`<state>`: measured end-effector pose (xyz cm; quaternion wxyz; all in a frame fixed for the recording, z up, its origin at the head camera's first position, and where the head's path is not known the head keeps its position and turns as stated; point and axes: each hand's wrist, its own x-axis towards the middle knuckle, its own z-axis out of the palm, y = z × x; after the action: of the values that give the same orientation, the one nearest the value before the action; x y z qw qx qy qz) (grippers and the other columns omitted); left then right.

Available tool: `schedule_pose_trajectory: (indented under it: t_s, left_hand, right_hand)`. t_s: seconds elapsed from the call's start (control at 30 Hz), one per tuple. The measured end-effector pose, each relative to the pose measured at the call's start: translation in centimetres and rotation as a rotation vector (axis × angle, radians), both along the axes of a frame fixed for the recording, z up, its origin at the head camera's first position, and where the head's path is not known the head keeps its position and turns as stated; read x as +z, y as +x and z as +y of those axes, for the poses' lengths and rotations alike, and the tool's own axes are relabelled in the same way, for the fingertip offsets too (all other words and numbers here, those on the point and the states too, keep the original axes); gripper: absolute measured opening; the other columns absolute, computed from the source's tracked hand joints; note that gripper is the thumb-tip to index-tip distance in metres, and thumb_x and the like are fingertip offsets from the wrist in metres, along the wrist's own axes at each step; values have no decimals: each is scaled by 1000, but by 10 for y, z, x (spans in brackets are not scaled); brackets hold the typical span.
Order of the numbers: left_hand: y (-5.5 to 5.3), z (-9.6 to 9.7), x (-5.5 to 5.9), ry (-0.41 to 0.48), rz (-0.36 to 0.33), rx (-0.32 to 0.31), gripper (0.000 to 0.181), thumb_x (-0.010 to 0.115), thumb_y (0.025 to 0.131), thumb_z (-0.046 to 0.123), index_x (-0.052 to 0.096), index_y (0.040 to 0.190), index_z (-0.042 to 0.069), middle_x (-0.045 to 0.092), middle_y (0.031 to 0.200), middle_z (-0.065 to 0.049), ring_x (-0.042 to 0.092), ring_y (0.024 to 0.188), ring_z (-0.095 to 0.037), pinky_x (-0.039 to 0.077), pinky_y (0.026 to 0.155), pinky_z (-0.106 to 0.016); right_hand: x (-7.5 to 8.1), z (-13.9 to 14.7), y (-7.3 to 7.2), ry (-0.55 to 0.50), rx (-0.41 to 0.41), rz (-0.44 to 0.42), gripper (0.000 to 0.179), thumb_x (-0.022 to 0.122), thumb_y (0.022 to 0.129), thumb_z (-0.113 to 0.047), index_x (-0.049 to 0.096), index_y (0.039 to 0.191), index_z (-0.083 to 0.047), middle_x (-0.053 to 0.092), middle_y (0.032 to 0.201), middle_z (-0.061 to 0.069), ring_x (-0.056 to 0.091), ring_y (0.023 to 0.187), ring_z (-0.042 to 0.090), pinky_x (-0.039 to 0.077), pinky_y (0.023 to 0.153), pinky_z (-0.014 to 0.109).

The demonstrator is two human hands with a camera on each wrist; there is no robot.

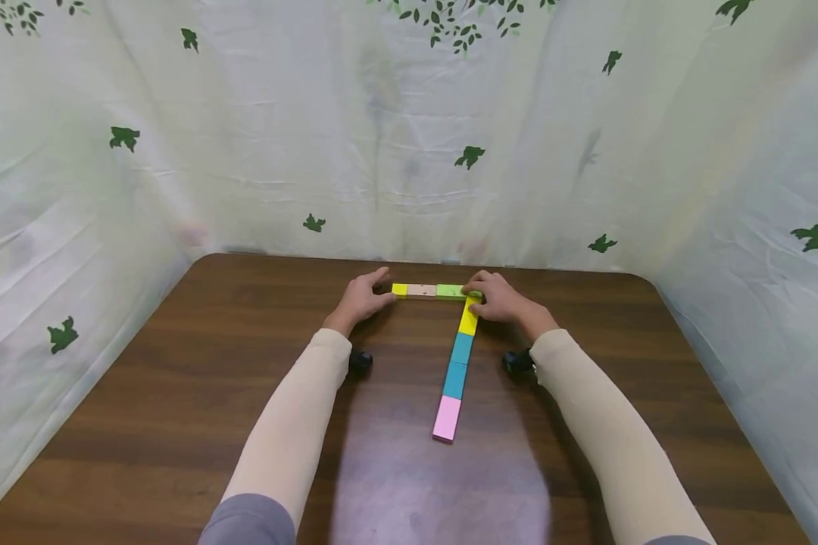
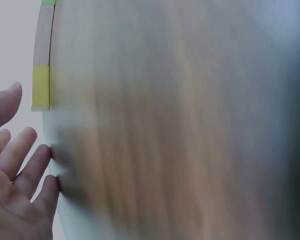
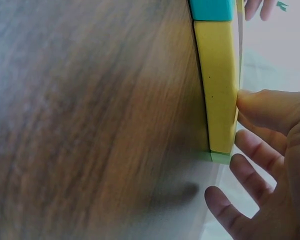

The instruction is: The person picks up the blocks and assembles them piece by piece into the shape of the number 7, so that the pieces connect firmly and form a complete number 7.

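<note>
A row of flat blocks runs left to right near the table's far edge: a small yellow block (image 1: 399,291), a beige block (image 1: 422,291) and a light green block (image 1: 449,292). From its right end a second line comes toward me: a yellow block (image 1: 468,322), two teal blocks (image 1: 457,367) and a pink block (image 1: 447,418). My left hand (image 1: 361,301) is beside the row's left end, fingers spread and holding nothing. At the corner, my right hand (image 1: 501,297) touches the long yellow block with its thumb (image 3: 260,106); its other fingers spread around the light green end.
The brown wooden table (image 1: 245,378) has rounded far corners. A pale curtain (image 1: 259,151) with green leaf prints hangs behind it and along both sides. Dark wrist cameras (image 1: 516,362) sit under the cream sleeves (image 1: 289,409).
</note>
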<state>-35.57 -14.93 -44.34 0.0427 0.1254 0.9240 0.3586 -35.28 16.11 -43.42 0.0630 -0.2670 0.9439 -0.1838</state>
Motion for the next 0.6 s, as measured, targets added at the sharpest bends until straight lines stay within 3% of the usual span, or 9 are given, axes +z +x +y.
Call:
schedule_pose_trajectory:
  t_s: [0.13, 0.27, 0.33, 0.5, 0.6]
  left_hand:
    - [8, -6, 6, -23, -48, -19, 71, 60, 97, 27, 28, 157, 6, 45, 154, -16, 39, 146, -32, 30, 121, -48]
    - [26, -15, 17, -134, -56, -87, 67, 57, 99, 27, 29, 155, 3, 43, 155, -19, 40, 145, -35, 33, 119, -50]
    - [41, -20, 21, -177, -12, -140, 61, 58, 99, 25, 37, 152, 2, 47, 152, -19, 43, 143, -36, 35, 117, -50]
    - [84, -39, 25, -274, 187, -286, 44, 62, 96, 19, 58, 136, 0, 60, 140, -18, 53, 133, -37, 40, 112, -51]
    - [107, -49, 28, -307, 222, -325, 42, 64, 95, 20, 62, 132, 1, 62, 137, -16, 55, 131, -37, 41, 111, -52]
  right_hand:
    - [1, 5, 1, 7, 5, 13, 40, 58, 95, -15, 60, 134, -4, 49, 138, 21, 43, 124, 40, 40, 105, 53]
    - [0, 9, 2, 9, -7, 17, 40, 57, 96, -15, 60, 135, -5, 48, 137, 21, 43, 124, 40, 40, 105, 54]
    - [-1, 9, 1, 13, -18, 13, 41, 57, 96, -15, 59, 136, -6, 48, 138, 20, 42, 124, 39, 40, 105, 53]
    - [-1, 6, -1, 18, -3, 6, 42, 57, 96, -16, 59, 136, -6, 47, 138, 20, 42, 124, 38, 40, 105, 53]
    - [0, 6, -2, 16, 4, 14, 42, 57, 95, -16, 59, 136, -5, 48, 137, 20, 43, 122, 38, 40, 104, 52]
